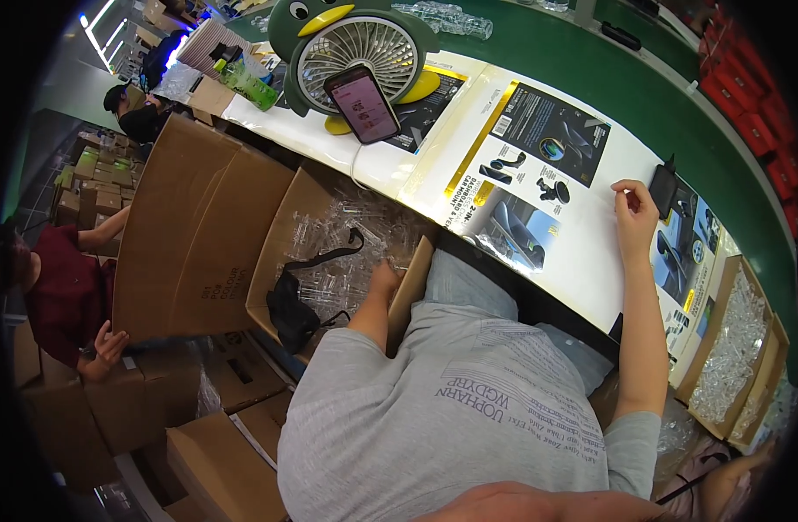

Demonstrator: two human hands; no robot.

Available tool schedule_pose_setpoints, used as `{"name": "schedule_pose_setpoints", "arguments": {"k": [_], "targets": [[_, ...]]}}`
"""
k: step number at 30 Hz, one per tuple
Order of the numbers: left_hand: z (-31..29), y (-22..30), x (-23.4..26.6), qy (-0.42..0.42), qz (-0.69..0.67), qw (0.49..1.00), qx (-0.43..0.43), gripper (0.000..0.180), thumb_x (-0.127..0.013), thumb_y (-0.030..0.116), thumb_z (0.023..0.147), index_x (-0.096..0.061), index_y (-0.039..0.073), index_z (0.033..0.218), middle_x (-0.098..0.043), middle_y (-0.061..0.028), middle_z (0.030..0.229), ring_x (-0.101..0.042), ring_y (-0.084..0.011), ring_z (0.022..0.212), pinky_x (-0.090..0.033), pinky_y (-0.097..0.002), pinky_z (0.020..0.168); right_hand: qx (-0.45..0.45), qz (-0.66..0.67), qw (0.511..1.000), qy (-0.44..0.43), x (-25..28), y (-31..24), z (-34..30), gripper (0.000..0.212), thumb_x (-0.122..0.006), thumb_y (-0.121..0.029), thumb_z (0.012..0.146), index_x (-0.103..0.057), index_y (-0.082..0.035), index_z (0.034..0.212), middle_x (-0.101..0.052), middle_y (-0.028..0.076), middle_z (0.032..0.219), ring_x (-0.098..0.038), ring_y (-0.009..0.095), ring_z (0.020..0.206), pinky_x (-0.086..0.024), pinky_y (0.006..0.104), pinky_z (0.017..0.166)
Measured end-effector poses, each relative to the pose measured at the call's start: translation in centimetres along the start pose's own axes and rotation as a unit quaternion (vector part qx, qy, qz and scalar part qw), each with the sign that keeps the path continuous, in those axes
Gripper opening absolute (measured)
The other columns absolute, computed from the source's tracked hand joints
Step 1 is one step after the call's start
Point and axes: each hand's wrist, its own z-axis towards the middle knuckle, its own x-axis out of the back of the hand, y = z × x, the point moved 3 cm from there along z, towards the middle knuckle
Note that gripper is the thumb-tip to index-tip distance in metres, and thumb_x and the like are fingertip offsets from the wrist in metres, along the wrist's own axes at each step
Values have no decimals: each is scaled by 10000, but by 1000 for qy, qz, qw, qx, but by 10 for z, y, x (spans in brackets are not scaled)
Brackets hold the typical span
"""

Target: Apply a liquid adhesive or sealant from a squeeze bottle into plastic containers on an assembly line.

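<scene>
My left hand (384, 280) reaches down into an open cardboard box (274, 246) at my left. Its fingers are hidden among many clear plastic pieces (333, 261), so I cannot see what they touch. A black strap with a dark pouch (290, 311) lies over those pieces. My right hand (637, 209) rests above the white printed sheet covering the table (581, 252), its fingers loosely curled in with nothing visible in them. Right of it lies a black object (666, 187) on the sheet.
A green fan (355, 52) stands at the back with a phone (362, 104) leaning on it, beside a green bottle (247, 84). A shallow carton (729, 348) of clear pieces sits at right. At left, another person (68, 287) holds a large cardboard box (186, 252).
</scene>
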Motion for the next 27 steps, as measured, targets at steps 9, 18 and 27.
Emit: {"name": "schedule_pose_setpoints", "arguments": {"k": [9,18,27], "targets": [[36,-36,43,68,-228,970,47,593,-674,328,705,-474,-45,1121,-614,-202,921,-602,-358,873,-498,-404,736,-7,14,1000,4,-2,-4,2,80,-520,20,756,-585,-21,782,-574,10,741,-489,54,584,-396,185,562],[-70,67,182,-372,-399,834,-79,255,-583,243,834,-519,37,969,-600,-105,888,-579,-170,716,-504,-308,618,-3,15,1000,-5,0,2,0,101,-493,27,784,-574,-23,816,-531,-15,734,-438,32,595,-348,165,547],[-141,220,230,-228,-641,666,-308,381,-611,370,746,-522,35,904,-569,-117,824,-579,-169,745,-471,-274,694,4,20,1000,-5,1,0,1,98,-489,24,789,-573,-20,814,-535,-12,736,-445,36,595,-352,168,549]]}}
